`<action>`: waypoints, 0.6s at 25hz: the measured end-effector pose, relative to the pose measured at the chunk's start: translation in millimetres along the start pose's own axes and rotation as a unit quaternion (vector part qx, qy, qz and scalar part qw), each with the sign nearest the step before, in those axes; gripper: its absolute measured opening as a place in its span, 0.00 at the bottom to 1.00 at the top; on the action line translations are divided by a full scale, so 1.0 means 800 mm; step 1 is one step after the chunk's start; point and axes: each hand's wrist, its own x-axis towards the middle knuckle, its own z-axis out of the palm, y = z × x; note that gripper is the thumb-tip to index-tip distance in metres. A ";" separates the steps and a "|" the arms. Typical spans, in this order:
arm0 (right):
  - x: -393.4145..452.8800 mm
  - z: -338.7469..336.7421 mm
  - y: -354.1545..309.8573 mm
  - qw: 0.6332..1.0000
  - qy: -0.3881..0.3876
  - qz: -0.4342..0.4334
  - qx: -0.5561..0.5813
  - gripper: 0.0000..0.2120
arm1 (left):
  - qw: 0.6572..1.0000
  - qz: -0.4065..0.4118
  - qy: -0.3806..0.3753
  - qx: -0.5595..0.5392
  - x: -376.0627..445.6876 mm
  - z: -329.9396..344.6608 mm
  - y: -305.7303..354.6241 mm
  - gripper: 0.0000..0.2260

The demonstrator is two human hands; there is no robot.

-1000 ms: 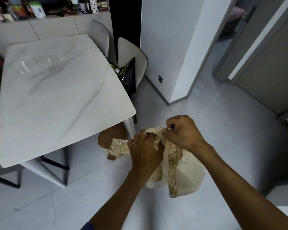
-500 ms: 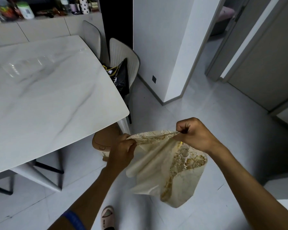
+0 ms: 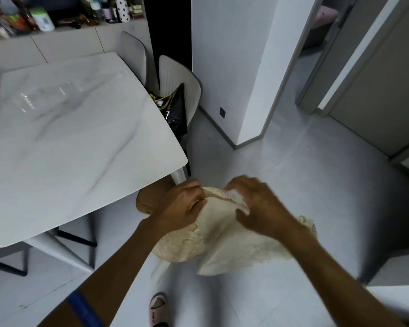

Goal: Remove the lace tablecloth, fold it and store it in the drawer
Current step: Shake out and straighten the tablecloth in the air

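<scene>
The cream lace tablecloth (image 3: 224, 237) hangs bunched in the air over the floor, just right of the table's near corner. My left hand (image 3: 182, 206) grips its upper left edge. My right hand (image 3: 260, 204), blurred by motion, lies over the upper right part with fingers curled onto the fabric. Part of the cloth is hidden behind both hands. The white marble table (image 3: 80, 142) stands bare at the left. No drawer shows in view.
Two pale chairs (image 3: 175, 76) stand behind the table, one holding a black bag (image 3: 175, 109). A tan stool (image 3: 149, 199) sits under the table's corner. A cluttered counter (image 3: 57, 17) runs along the back. A white wall corner (image 3: 253, 90) and doorways stand to the right. My slippered foot (image 3: 157, 308) is below.
My hands spread the cloth apart, then came closer together again. The cloth now hangs wider and lower, and my right hand has shifted over its top.
</scene>
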 end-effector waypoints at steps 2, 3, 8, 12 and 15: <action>0.007 0.040 -0.033 0.996 0.018 -0.033 0.075 0.18 | 1.000 0.020 -0.011 0.011 0.003 -0.002 0.011 0.06; 0.014 0.054 -0.036 0.992 0.031 -0.006 0.125 0.14 | 0.999 0.024 -0.022 0.009 0.003 -0.004 0.013 0.06; 0.037 0.087 -0.025 0.985 0.029 0.022 0.167 0.11 | 0.998 -0.003 -0.062 -0.024 -0.007 -0.016 -0.009 0.03; 0.048 0.098 -0.031 0.985 0.039 0.010 0.165 0.07 | 0.997 -0.030 -0.072 0.019 -0.019 -0.018 -0.024 0.09; 0.059 0.081 -0.023 0.963 0.047 0.074 0.257 0.04 | 0.994 -0.102 -0.031 0.035 -0.041 -0.016 -0.042 0.13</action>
